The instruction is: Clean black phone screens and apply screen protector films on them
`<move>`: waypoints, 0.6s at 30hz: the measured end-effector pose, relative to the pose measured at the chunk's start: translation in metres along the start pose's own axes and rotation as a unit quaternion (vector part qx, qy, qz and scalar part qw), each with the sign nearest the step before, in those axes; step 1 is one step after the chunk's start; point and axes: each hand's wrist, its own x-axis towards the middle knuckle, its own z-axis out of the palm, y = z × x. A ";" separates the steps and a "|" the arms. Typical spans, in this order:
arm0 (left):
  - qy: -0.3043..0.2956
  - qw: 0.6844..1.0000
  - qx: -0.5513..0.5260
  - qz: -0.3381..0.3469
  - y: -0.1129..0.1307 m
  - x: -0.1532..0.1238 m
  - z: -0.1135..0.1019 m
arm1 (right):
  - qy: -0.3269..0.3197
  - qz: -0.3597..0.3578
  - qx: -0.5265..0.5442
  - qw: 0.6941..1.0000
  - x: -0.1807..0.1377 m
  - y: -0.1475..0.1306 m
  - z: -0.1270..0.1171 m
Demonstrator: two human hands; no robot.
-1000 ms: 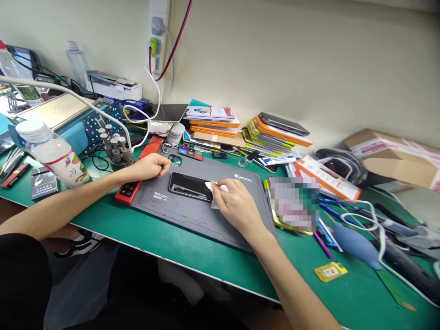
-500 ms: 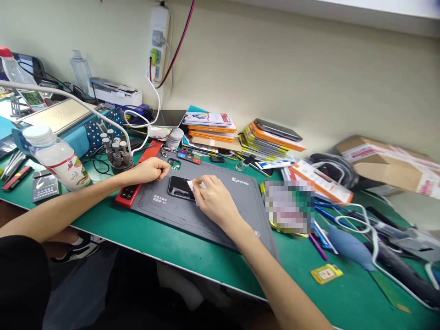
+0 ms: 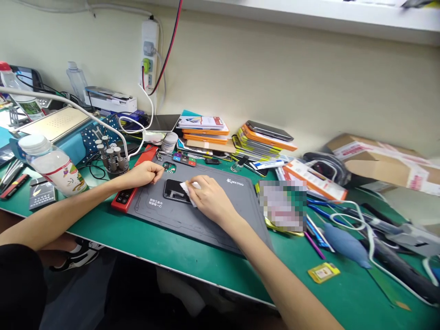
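A black phone (image 3: 173, 190) lies flat on a grey work mat (image 3: 192, 215) on the green bench. My right hand (image 3: 209, 200) pinches a small white wipe (image 3: 189, 187) and presses it onto the phone's right half, covering that end. My left hand (image 3: 146, 173) rests curled in a loose fist on the mat just left of the phone, its fingertips near the phone's upper left corner; nothing shows inside it.
A red device (image 3: 132, 188) lies along the mat's left edge, with a water bottle (image 3: 51, 165) and a tool stand (image 3: 112, 158) further left. Stacked orange boxes (image 3: 237, 135) line the wall. Cables, a blue blower (image 3: 345, 238) and a yellow packet (image 3: 323, 272) lie to the right.
My right hand has slid the white wipe leftward along the phone, from its right end toward its middle. The left hand has stayed in place. The view has shifted slightly.
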 end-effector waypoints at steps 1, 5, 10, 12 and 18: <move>-0.001 1.000 0.001 0.000 0.000 0.000 0.000 | 0.014 0.005 0.009 1.000 -0.009 0.008 -0.002; -0.005 1.000 0.001 -0.002 0.000 -0.001 0.001 | 0.060 0.021 0.018 0.998 -0.040 0.028 -0.004; 0.000 1.000 -0.013 0.008 0.001 0.001 0.002 | 0.074 0.049 0.032 0.996 -0.050 0.028 -0.005; -0.001 1.000 -0.018 0.004 0.002 0.003 0.002 | 0.073 0.057 0.041 0.995 -0.051 0.027 -0.007; -0.001 1.000 -0.016 -0.001 0.002 0.002 0.003 | 0.038 0.036 0.043 0.998 -0.049 0.022 -0.007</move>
